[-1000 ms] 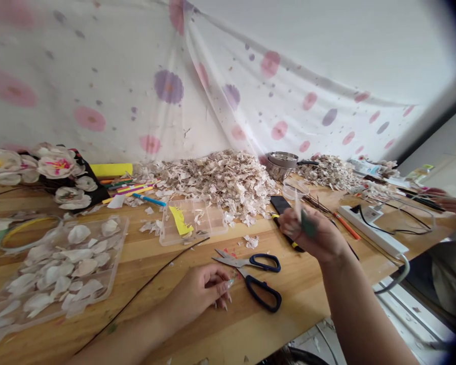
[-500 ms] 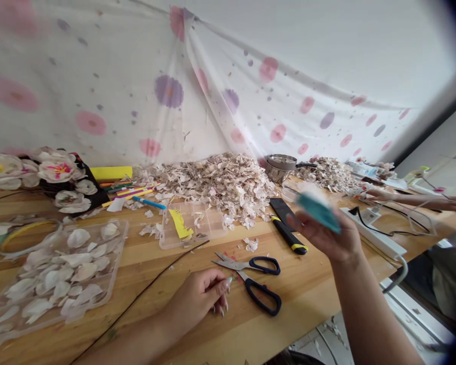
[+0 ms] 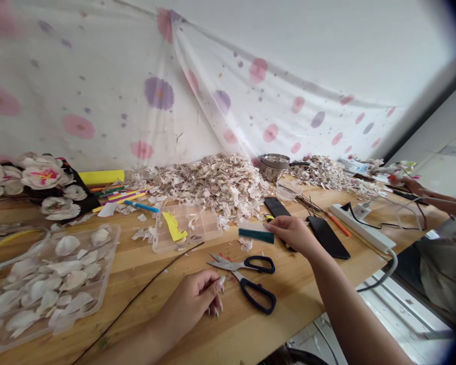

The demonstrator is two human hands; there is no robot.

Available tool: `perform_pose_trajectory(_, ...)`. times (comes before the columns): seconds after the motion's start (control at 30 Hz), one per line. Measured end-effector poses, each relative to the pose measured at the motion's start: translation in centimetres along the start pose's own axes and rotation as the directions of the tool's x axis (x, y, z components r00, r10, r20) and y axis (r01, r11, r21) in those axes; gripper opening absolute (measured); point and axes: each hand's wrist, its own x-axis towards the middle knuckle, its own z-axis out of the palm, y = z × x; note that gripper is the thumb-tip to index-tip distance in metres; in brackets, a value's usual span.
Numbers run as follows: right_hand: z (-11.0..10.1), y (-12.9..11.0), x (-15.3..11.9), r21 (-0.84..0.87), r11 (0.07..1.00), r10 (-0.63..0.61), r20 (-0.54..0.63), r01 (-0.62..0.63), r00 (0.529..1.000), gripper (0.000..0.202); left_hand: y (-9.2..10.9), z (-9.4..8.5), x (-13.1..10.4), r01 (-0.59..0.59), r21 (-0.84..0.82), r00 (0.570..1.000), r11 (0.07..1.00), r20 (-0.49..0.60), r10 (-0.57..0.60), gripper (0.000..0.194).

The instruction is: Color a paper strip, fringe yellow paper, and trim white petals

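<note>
My right hand (image 3: 294,234) pinches one end of a flat strip, teal below and whitish above (image 3: 256,235), and holds it over the table. Its fingers partly cover a black and yellow utility knife (image 3: 268,218). Low at the centre, my left hand (image 3: 202,294) rests on the wood with its fingers curled and thumb against the index finger; whatever is in that pinch is hidden. Just right of it lie scissors (image 3: 257,295) with dark blue handles, blades parted. A thin dark stem (image 3: 144,288) runs diagonally past my left forearm.
A clear tray of white petals (image 3: 110,263) lies left; a divided plastic box (image 3: 207,223) holds a yellow scrap. Behind is a heap of pale flakes (image 3: 216,185). To the right are a black slab (image 3: 329,238), a power strip (image 3: 365,228) and another person's hand (image 3: 412,186).
My right hand has moved left and down with the teal strip, which now hangs near the divided box. The black slab and orange pen have come into sight. My left hand stays put.
</note>
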Motion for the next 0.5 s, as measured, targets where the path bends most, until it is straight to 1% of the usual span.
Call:
perform_pose_trajectory(0.03, 0.2, 0.4, 0.3, -0.057, 0.998, 0.025, -0.045, -0.027, 0.999, 0.036, 0.0, 0.0, 0.0, -0.005, 0.005, 1.0, 1.0, -0.001, 0.005, 0.05)
perform_pose_trajectory(0.1, 0.3, 1.1, 0.7, -0.193, 0.98, 0.029, -0.133, -0.055, 0.991, 0.034, 0.1, 0.0, 0.0, -0.011, 0.012, 1.0, 1.0, -0.001, 0.011, 0.049)
perform_pose_trajectory(0.17, 0.3, 1.5, 0.8, -0.349, 0.935, 0.009, -0.159, -0.065, 0.987, 0.03, 0.1, -0.1, 0.0, -0.01, 0.014, 1.0, 1.0, 0.002, 0.01, 0.049)
perform_pose_trajectory(0.23, 0.4, 1.6, 1.0, -0.455, 0.888, -0.018, -0.16, -0.058, 0.987, 0.025, 0.2, 0.0, -0.1, -0.007, 0.018, 1.0, 1.0, 0.006, 0.007, 0.049)
perform_pose_trajectory(0.3, 0.6, 1.3, 1.6, -0.474, 0.88, -0.059, -0.166, -0.027, 0.984, 0.021, 0.1, 0.0, -0.1, -0.003, 0.021, 1.0, 1.0, 0.003, 0.003, 0.05)
perform_pose_trajectory(0.37, 0.9, 0.8, 3.0, -0.478, 0.878, -0.1, -0.16, 0.012, 0.982, 0.021, -0.1, 0.1, 0.0, 0.003, 0.02, 1.0, 1.0, -0.004, -0.003, 0.053)
perform_pose_trajectory(0.5, 1.3, -0.2, 7.2, -0.46, 0.886, -0.123, -0.102, 0.063, 0.987, 0.017, -0.7, 0.1, 0.3, 0.014, -0.006, 1.0, 1.0, -0.004, -0.014, 0.059)
